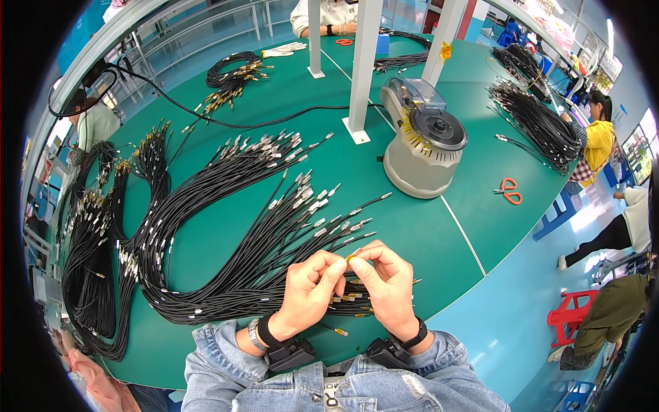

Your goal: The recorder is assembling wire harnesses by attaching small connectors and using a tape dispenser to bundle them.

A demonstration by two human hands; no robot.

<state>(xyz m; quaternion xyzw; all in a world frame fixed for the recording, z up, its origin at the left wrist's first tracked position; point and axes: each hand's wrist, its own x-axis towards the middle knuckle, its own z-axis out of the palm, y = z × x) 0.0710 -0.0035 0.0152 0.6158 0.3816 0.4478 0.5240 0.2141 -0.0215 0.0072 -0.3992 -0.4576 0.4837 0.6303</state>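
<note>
Pinching: step in hand appears to be fine fingertip work on a small yellow strip (351, 258), probably tape; the next move seems to call for controlled thumb pressure.
Yellow strip: narrow, mostly hidden between the fingertips, above the near cables.
Right hand (386, 280): thumb and index finger closed on the strip.
Left hand (310, 287): thumb and index finger drawn together beside it; cannot tell whether they grip it.
Black cables (226, 296): bundled, metal-plugged, beneath and leftward.
Tape dispenser (420, 168): beyond, on the green table (412, 223).
</note>
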